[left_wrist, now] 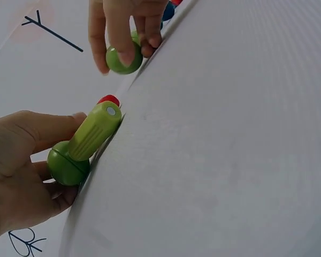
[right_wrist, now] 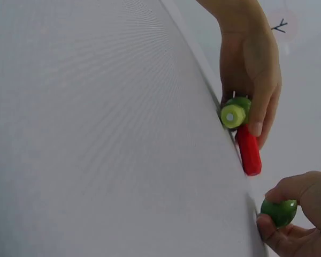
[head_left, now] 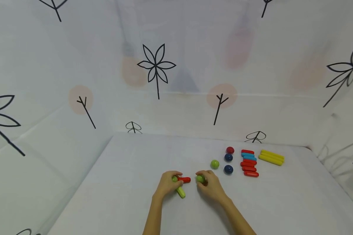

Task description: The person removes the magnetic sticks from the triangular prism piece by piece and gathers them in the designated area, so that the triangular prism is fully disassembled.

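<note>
My left hand (head_left: 165, 184) grips a green ball (left_wrist: 66, 165) low over the white table. A yellow-green rod (head_left: 180, 192) and a red rod (right_wrist: 250, 152) point out from this ball at an angle to each other; the fingers partly hide where the red one meets it. To the right, my right hand (head_left: 214, 188) pinches a second green ball (right_wrist: 279, 213) between thumb and fingers. A small gap separates that ball from the free end of the red rod.
Right of the hands, a loose green ball (head_left: 214, 164), a red ball (head_left: 230, 150) and two dark blue balls (head_left: 228, 169) rest on the table (head_left: 129, 163). Beyond them lie several red rods (head_left: 251, 174), blue rods (head_left: 248, 155) and yellow rods (head_left: 270, 160). A patterned white cloth (head_left: 182, 111) hangs behind.
</note>
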